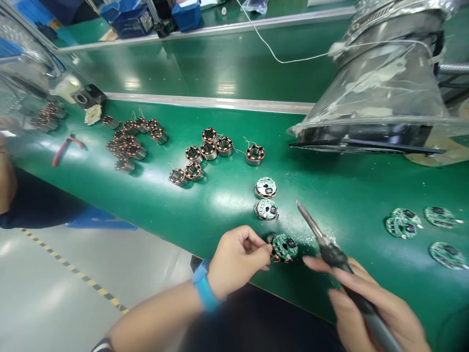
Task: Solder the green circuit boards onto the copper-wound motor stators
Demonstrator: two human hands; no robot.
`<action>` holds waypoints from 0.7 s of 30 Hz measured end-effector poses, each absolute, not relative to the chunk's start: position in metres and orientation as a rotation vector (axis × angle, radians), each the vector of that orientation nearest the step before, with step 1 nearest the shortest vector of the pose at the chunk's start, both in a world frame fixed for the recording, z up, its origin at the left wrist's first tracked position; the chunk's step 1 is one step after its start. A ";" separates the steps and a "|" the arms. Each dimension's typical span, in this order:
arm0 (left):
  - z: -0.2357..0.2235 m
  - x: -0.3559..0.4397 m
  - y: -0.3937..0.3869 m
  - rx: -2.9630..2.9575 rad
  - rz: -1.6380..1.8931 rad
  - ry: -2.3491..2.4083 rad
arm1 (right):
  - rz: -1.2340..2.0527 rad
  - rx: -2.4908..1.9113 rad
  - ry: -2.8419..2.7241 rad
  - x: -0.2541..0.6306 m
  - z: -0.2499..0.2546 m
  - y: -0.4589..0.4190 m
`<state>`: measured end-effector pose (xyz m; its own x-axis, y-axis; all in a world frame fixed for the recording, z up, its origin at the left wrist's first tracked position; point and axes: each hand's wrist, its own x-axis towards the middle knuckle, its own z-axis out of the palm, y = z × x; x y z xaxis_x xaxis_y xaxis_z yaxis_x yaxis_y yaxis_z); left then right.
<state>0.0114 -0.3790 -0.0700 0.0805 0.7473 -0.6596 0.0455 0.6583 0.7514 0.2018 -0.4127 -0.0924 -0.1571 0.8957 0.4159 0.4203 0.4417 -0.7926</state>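
My left hand (245, 254), with a blue band at the wrist, pinches the side of a motor stator topped with a round green circuit board (285, 247), close to the bench's front edge. My right hand (370, 298) grips a soldering iron (335, 254) by its dark handle. The iron's metal tip points up and left, apart from the board. Just behind the held piece stand two stators with circuit boards on top, one board (266, 210) nearer and another (266, 187) behind it. A bare copper-wound stator (254, 154) sits farther back, thin wires sticking up.
Several bare stators (208, 150) stand left of centre, with more (126, 144) beyond. Red-handled pliers (66, 147) lie far left, near another person's arm (6, 181). Loose round circuit boards (403, 224) lie at right. A clear fume hood (377, 93) hangs low at back right.
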 end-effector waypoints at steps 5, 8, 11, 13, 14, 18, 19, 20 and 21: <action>-0.073 0.006 -0.378 0.828 0.722 1.371 | 0.488 -1.212 -1.820 0.173 -0.099 -0.396; -0.076 0.005 -0.375 1.073 0.820 1.402 | 0.482 -1.274 -1.794 0.171 -0.100 -0.399; -0.078 0.002 -0.375 1.425 0.877 1.362 | 0.422 -1.293 -1.798 0.170 -0.097 -0.400; -0.076 -0.003 -0.377 1.748 0.837 1.265 | 0.390 -1.288 -1.803 0.169 -0.094 -0.399; -0.075 -0.005 -0.379 1.908 0.779 1.211 | 0.381 -1.287 -1.808 0.168 -0.094 -0.398; -0.064 -0.009 -0.384 2.144 0.506 1.222 | 0.380 -1.283 -1.831 0.166 -0.096 -0.398; -0.062 -0.009 -0.385 2.089 0.498 1.244 | 0.384 -1.282 -1.833 0.165 -0.097 -0.399; -0.059 -0.008 -0.384 2.003 0.524 1.255 | 0.388 -1.281 -1.833 0.165 -0.098 -0.400; -0.057 -0.007 -0.383 1.898 0.567 1.258 | 0.393 -1.281 -1.833 0.166 -0.099 -0.400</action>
